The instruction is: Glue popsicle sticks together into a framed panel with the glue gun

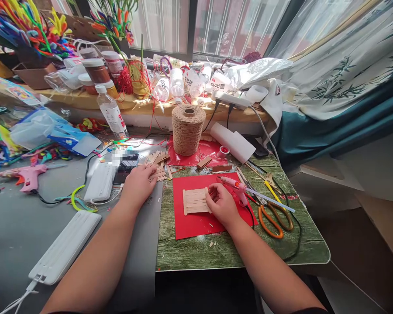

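My right hand (pixel 221 204) pinches the right edge of a small panel of wooden craft sticks (pixel 196 201). Several sticks lie side by side in it, with a crosswise stick at each end. The panel rests on a sheet of red paper (pixel 183 229). Over a loose pile of craft sticks (pixel 159 162) reaches my left hand (pixel 140 182), its fingers stretched out and touching the pile. Just right of my right hand lies a pink glue gun (pixel 235 185) with a clear glue stick in its back. Scissors with orange handles (pixel 270 222) lie beside it.
A large twine spool (pixel 188 131) stands behind the red paper. White power strips (pixel 65 247) and a second pink glue gun (pixel 31 176) lie on the left, with cables nearby. A plastic bottle (pixel 111 112) stands before the cluttered sill. The green board's (pixel 249 257) edge is at the front.
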Motion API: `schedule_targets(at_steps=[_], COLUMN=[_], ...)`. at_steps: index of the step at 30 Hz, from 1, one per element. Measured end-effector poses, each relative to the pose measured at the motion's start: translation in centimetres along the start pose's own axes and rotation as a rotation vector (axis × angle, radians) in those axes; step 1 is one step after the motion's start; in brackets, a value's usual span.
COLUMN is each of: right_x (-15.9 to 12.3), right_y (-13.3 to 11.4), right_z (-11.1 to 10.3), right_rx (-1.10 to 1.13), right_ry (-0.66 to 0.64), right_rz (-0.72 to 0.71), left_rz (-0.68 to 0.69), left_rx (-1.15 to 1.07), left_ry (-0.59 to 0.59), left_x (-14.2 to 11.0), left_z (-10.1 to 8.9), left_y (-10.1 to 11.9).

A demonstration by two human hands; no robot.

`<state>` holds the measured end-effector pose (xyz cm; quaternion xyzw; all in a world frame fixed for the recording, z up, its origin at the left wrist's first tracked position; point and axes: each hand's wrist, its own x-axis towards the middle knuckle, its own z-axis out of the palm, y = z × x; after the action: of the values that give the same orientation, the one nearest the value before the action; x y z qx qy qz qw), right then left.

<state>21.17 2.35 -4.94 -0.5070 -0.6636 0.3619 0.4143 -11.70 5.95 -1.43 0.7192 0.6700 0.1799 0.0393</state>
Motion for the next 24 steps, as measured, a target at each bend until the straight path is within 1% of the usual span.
schedule_targets(at_steps=[2, 3, 5, 7, 9, 11, 13, 15, 17, 18, 20, 21, 24], right_x=[-0.1, -0.3, -1.3, -3.2, -5.8, -8.5, -10.6, -11.6, -11.7, -11.5, -11.1, -11.0, -10.6], right_y=[-1.3, -2.0, -3.5, -4.4, -4.1, -3.0, -1.5, -0.5, -0.1, -0.1, -0.5, -0.8, -1.8], right_z=[-0.8, -1.2, -2.1, -3.0, -3.9, -4.6, -4.9, -4.9, -4.7, -4.6, -4.3, -4.0, -3.0], right_rx=[-0.211, -0.269, -0.312, -0.308, -0.268, -0.25, -0.265, -0.266, -0.27, -0.285, -0.336, -0.364, -0.436], right_ry=[0.01, 0.005, -0.03, -0.088, -0.091, -0.023, 0.017, -0.004, -0.029, -0.044, -0.083, -0.102, -0.142], right_rz=[-0.149, -0.212, -0.281, -0.293, -0.271, -0.239, -0.189, -0.168, -0.185, -0.209, -0.263, -0.285, -0.327], left_rz=[-0.003, 0.0, 0.001, -0.007, 0.019, 0.088, 0.153, 0.17, 0.151, 0.138, 0.142, 0.166, 0.243], left_rx=[0.023, 0.02, 0.022, 0.029, -0.011, -0.148, -0.351, -0.513, -0.622, -0.644, -0.635, -0.602, -0.54], left_ry=[0.007, 0.021, 0.019, 0.025, 0.063, 0.1, 0.076, -0.016, -0.17, -0.215, -0.266, -0.297, -0.386], left_x=[0.0, 0.0, 0.1, 0.2, 0.2, -0.1, -0.6, -1.2, -1.4, -1.4, -0.9, -0.5, 1.0], left_z=[0.5, 0.6, 0.7, 0.4, 0.1, -0.1, 0.2, 0.7, 1.4, 1.7, 2.2, 2.4, 3.4], left_y=[-0.1, -0.2, -0.2, -0.2, 0.1, 0.9, 2.3, 4.1, 6.1, 7.0, 8.8, 9.5, 10.9])
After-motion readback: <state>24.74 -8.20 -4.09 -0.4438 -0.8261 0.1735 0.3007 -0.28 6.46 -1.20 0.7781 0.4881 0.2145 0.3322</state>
